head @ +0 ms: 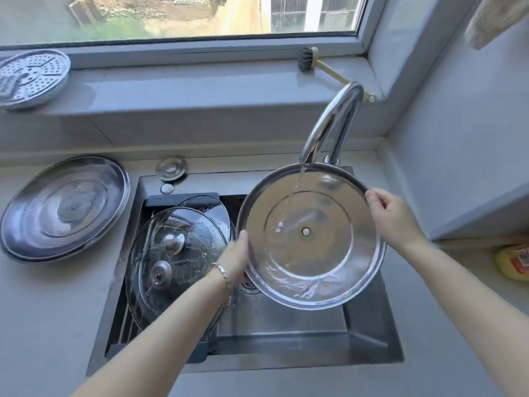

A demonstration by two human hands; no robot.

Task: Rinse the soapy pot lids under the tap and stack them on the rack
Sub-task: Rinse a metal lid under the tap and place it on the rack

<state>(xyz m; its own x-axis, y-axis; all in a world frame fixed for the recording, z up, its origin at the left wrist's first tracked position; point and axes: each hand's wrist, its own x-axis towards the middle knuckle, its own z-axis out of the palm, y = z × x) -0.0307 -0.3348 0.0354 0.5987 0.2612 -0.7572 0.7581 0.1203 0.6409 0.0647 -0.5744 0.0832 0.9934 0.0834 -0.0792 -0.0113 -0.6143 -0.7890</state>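
Observation:
I hold a round steel pot lid (312, 253) tilted, underside towards me, beneath the curved tap (332, 124). Water runs from the spout onto the lid and pools at its lower rim. My left hand (236, 260) grips the lid's left edge, and my right hand (389, 216) grips its upper right edge. Two glass lids (177, 253) with metal knobs lean on the rack (128, 319) in the left part of the sink (286, 333).
A large steel lid (64, 207) lies on the counter left of the sink. A perforated steamer plate (31, 77) and a dish brush (309, 63) rest on the windowsill. A yellow bottle (512, 263) stands at the right edge.

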